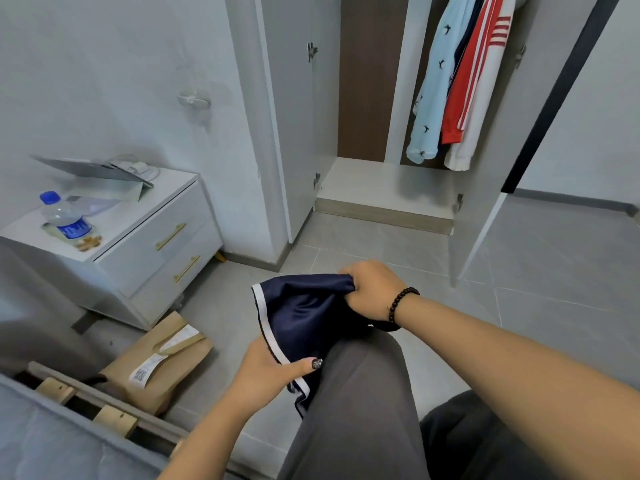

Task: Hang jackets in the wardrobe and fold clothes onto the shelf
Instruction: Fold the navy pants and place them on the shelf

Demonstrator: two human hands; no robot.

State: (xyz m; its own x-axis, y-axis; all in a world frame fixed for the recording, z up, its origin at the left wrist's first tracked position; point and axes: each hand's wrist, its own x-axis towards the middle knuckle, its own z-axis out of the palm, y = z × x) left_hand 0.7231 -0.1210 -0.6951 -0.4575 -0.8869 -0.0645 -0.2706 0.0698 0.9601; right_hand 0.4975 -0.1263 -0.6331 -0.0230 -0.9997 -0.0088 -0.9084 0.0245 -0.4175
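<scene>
A navy garment with white trim (304,317) lies across my knee, low in the middle of the view. My right hand (374,289) grips its far end in a fist. Closer to me, my left hand (273,372) pinches the near white-trimmed edge with the thumb on top. Ahead, the wardrobe (381,181) stands with its doors open. Inside it hang a light blue shirt (433,84), a red jacket with white stripes (467,74) and a white garment (485,98). Its bottom shelf (388,188) is bare.
A white nightstand (149,233) at the left carries a water bottle (65,216) and a propped tablet (97,171). A brown paper bag (159,365) lies on the grey tiled floor beside the bed edge (69,434). An open wardrobe door (485,216) juts out on the right.
</scene>
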